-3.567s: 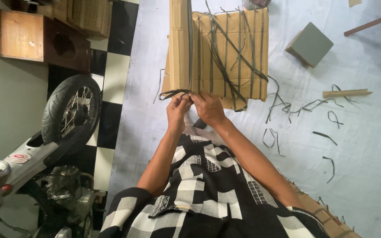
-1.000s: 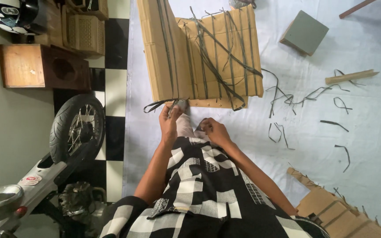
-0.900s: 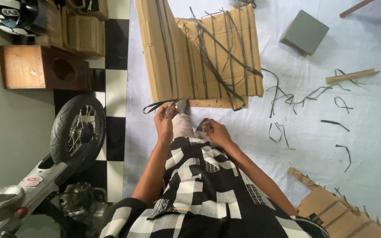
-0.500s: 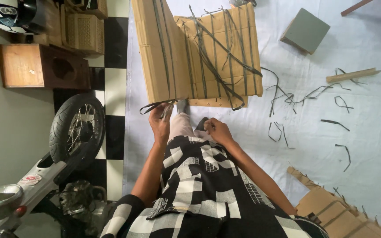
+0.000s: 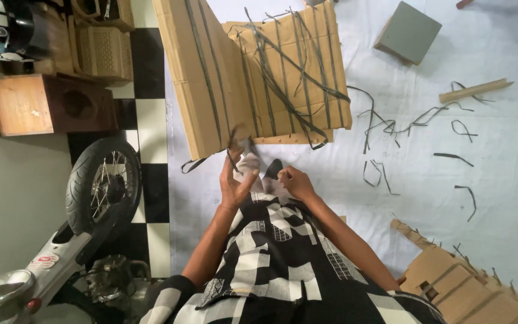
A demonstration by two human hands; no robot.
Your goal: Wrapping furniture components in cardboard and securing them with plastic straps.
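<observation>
A bundle of flat brown cardboard sheets bound with several dark straps lies on a pale sheet in front of me. A second cardboard slab leans against its left side. My left hand is raised at the near edge of that slab, palm towards me, fingertips pinching a thin dark strap. A loose strap end hangs off the slab's corner. My right hand rests curled by my knee with nothing clearly visible in it.
Cut strap scraps litter the pale sheet to the right. A grey-topped block and wood sticks lie beyond. More strapped cardboard sits at the lower right. A motorcycle wheel and wooden boxes stand left.
The leaning cardboard slab has tilted farther left. My left hand opened up and shifted right along its edge; a strap end now hangs free. My right hand has barely moved.
</observation>
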